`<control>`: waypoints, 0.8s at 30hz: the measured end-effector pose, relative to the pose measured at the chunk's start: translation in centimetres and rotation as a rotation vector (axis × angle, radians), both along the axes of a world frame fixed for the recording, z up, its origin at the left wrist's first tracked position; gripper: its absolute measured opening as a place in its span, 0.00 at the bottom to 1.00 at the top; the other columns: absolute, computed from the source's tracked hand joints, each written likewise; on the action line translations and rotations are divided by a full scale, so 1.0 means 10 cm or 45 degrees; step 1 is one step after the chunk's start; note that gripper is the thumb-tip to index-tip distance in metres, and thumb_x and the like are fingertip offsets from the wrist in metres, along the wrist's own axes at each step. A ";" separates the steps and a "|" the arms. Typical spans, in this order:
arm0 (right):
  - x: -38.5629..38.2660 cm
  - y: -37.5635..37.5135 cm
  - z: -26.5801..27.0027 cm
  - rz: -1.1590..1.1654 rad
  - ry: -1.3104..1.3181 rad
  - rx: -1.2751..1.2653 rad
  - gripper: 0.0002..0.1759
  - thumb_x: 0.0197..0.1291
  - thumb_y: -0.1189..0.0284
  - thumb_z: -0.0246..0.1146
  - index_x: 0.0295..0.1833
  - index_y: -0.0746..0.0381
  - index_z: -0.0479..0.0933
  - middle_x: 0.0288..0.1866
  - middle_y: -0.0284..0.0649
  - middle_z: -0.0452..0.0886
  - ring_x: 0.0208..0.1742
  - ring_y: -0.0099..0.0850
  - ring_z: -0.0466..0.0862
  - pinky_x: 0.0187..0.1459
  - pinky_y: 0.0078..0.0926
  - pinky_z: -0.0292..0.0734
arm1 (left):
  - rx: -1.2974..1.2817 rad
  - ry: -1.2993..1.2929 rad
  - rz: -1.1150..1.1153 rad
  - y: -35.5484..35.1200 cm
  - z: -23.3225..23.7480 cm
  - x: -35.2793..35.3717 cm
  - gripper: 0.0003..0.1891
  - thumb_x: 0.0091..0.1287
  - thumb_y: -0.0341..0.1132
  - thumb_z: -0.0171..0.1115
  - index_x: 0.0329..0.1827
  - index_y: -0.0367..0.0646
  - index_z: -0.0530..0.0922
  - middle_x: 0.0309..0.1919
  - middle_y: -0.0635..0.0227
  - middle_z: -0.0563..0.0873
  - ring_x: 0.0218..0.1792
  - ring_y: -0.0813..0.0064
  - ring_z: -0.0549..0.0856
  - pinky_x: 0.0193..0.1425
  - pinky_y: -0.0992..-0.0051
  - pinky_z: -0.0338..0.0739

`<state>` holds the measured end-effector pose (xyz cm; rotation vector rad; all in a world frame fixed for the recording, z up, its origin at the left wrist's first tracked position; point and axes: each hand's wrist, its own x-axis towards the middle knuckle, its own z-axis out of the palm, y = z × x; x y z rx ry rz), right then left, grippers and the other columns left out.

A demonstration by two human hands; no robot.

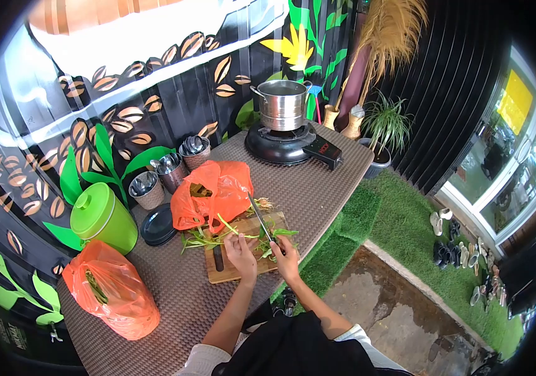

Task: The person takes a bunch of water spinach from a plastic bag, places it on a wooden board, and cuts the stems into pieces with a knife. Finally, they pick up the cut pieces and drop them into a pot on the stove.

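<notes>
My right hand [287, 261] is closed around the handle of a knife [259, 215], whose blade points up and away from me over the board. Pinched in my left hand [241, 255] is a green vegetable stem [226, 224]. Both hands are above a wooden cutting board [224, 274] with a dark slot near its left side. Leafy greens [263, 249] lie on the board between my hands, and some stick out past its left edge. Just beyond the board, an orange plastic bag [215, 191] sits open-topped with dark green contents.
Another orange bag [117, 294] stands at the table's left, near a green lidded container [104, 219] and dark plates [157, 225]. Several cutlery cups [147, 190] line the wall side. At the far end, a steel pot [282, 105] sits on a black portable stove [280, 144].
</notes>
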<state>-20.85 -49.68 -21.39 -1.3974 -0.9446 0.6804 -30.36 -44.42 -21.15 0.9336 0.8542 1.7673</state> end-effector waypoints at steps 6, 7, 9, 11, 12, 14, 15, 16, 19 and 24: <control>-0.03 0.01 0.14 0.058 0.494 -0.159 0.21 0.69 0.65 0.58 0.62 0.65 0.70 0.23 0.27 0.72 0.22 0.16 0.68 0.25 0.17 0.63 | -0.055 0.043 0.042 -0.02 -0.02 0.00 0.08 0.73 0.28 0.52 0.51 0.34 0.67 0.41 0.63 0.75 0.40 0.77 0.80 0.43 0.68 0.88; -0.03 0.01 0.13 0.057 0.493 -0.158 0.21 0.69 0.65 0.58 0.62 0.65 0.70 0.23 0.27 0.72 0.22 0.16 0.68 0.25 0.17 0.63 | -0.065 0.068 0.070 -0.02 -0.01 0.00 0.08 0.73 0.28 0.52 0.51 0.34 0.67 0.41 0.63 0.75 0.41 0.76 0.80 0.44 0.68 0.88; -0.05 0.02 0.15 0.077 0.608 -0.216 0.19 0.70 0.62 0.57 0.60 0.61 0.70 0.24 0.28 0.73 0.21 0.18 0.70 0.23 0.17 0.63 | -0.063 0.077 0.099 -0.04 0.01 0.02 0.09 0.73 0.27 0.52 0.51 0.34 0.67 0.41 0.62 0.75 0.42 0.75 0.80 0.44 0.68 0.88; -0.06 0.03 0.18 0.088 0.822 -0.231 0.18 0.70 0.62 0.56 0.59 0.60 0.72 0.24 0.27 0.73 0.21 0.18 0.69 0.22 0.16 0.64 | -0.063 0.084 0.127 -0.05 0.02 0.01 0.09 0.73 0.27 0.52 0.51 0.34 0.67 0.42 0.61 0.75 0.44 0.74 0.80 0.45 0.67 0.88; -0.07 0.03 0.19 0.097 1.036 -0.245 0.16 0.71 0.62 0.55 0.58 0.59 0.73 0.23 0.27 0.72 0.21 0.17 0.69 0.22 0.16 0.64 | -0.093 0.117 0.130 -0.07 0.02 0.00 0.08 0.73 0.27 0.52 0.51 0.33 0.67 0.42 0.60 0.75 0.45 0.72 0.80 0.46 0.67 0.88; -0.09 0.06 0.11 0.103 1.110 -0.265 0.16 0.71 0.61 0.54 0.57 0.58 0.73 0.24 0.27 0.72 0.21 0.18 0.69 0.21 0.17 0.65 | -0.124 0.151 0.133 -0.09 0.02 -0.01 0.08 0.73 0.26 0.52 0.51 0.33 0.68 0.42 0.59 0.75 0.47 0.71 0.80 0.47 0.67 0.88; -0.10 0.08 0.08 0.111 1.184 -0.282 0.15 0.71 0.61 0.54 0.56 0.56 0.74 0.24 0.27 0.73 0.20 0.18 0.70 0.20 0.17 0.65 | -0.092 0.178 0.155 -0.09 0.00 -0.01 0.07 0.73 0.26 0.52 0.50 0.32 0.68 0.43 0.59 0.76 0.47 0.70 0.81 0.47 0.67 0.87; -0.11 0.10 0.05 0.110 1.184 -0.280 0.15 0.71 0.61 0.54 0.56 0.56 0.74 0.24 0.27 0.73 0.20 0.18 0.70 0.20 0.17 0.65 | -0.059 0.204 0.177 -0.09 -0.02 -0.01 0.07 0.73 0.25 0.52 0.49 0.31 0.69 0.43 0.58 0.76 0.48 0.69 0.81 0.48 0.67 0.87; -0.15 0.13 -0.01 0.148 0.903 -0.298 0.14 0.71 0.60 0.55 0.54 0.55 0.74 0.25 0.27 0.74 0.20 0.19 0.70 0.20 0.19 0.66 | -0.023 0.280 0.195 -0.13 -0.01 0.02 0.06 0.73 0.25 0.52 0.47 0.30 0.71 0.41 0.59 0.78 0.42 0.70 0.83 0.48 0.70 0.86; -0.16 0.22 0.03 0.177 1.145 -0.324 0.12 0.71 0.61 0.54 0.52 0.54 0.74 0.26 0.28 0.75 0.20 0.21 0.72 0.20 0.21 0.66 | 0.123 0.578 0.205 -0.27 0.08 -0.01 0.06 0.73 0.24 0.51 0.47 0.32 0.74 0.38 0.61 0.81 0.34 0.73 0.83 0.40 0.76 0.82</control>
